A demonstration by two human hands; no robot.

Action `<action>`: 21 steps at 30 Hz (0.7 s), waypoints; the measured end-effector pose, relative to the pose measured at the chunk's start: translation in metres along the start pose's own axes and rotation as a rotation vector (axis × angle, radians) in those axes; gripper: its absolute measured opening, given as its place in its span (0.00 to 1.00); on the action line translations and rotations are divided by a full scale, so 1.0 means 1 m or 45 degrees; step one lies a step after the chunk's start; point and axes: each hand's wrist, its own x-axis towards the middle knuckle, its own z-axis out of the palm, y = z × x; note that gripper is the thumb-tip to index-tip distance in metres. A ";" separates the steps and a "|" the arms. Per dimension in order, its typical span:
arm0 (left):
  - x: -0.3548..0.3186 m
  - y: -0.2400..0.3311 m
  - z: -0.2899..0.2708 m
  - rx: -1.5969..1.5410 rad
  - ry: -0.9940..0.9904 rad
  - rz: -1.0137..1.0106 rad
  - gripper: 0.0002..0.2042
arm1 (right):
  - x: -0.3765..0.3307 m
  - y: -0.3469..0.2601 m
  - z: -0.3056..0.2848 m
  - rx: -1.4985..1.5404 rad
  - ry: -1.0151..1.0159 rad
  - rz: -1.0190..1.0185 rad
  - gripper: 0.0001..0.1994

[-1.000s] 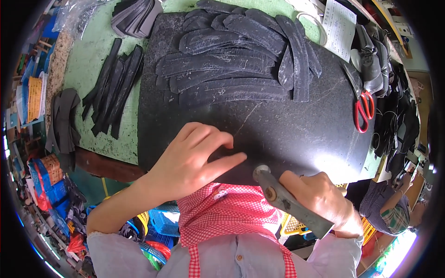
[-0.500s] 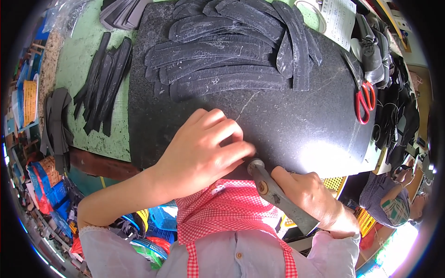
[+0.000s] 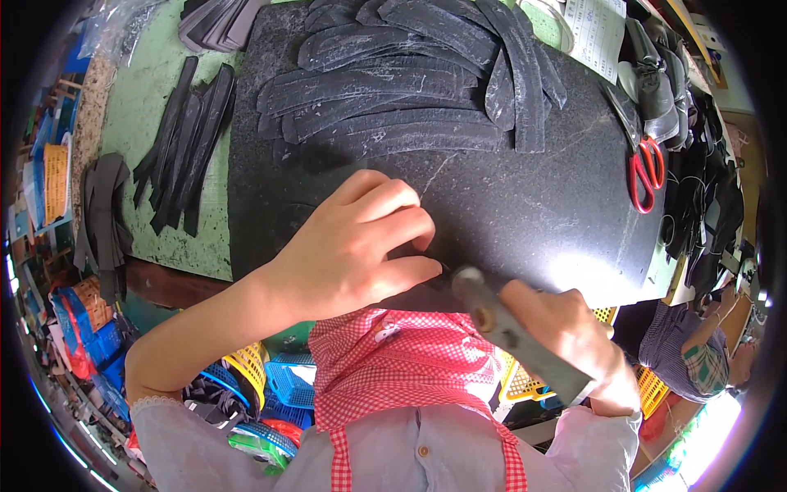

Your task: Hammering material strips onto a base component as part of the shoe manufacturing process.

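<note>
My left hand (image 3: 357,242) rests on the near edge of a dark stone slab (image 3: 525,205), fingers curled and pinching something small and dark that I cannot make out. My right hand (image 3: 566,332) grips the handle of a grey metal hammer (image 3: 512,332), its head close to my left fingertips at the slab's near edge. Several curved black leather strips (image 3: 393,82) lie overlapping on the far part of the slab.
Red-handled scissors (image 3: 643,168) lie at the slab's right side, with black shoe parts (image 3: 697,180) beyond. More black strips (image 3: 184,143) lie on the green mat (image 3: 135,107) to the left. Coloured plastic baskets (image 3: 270,381) stand below the bench. Another person (image 3: 697,353) sits at lower right.
My left hand has slid toward the slab's near edge and its fingers have curled from flat into a pinch. The hammer head has come up close to those fingertips.
</note>
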 end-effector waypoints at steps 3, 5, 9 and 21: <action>-0.001 -0.002 0.001 0.030 -0.010 0.046 0.09 | 0.000 -0.005 -0.002 0.024 0.038 0.062 0.10; 0.002 -0.002 0.000 0.029 -0.012 0.064 0.10 | 0.007 0.000 0.006 -0.017 0.037 -0.002 0.12; 0.000 0.001 0.000 0.105 -0.004 0.038 0.13 | 0.011 -0.012 -0.009 -0.114 -0.003 0.287 0.11; -0.012 -0.015 -0.025 0.007 -0.098 -0.200 0.11 | 0.034 -0.012 -0.006 -0.015 -0.177 0.002 0.09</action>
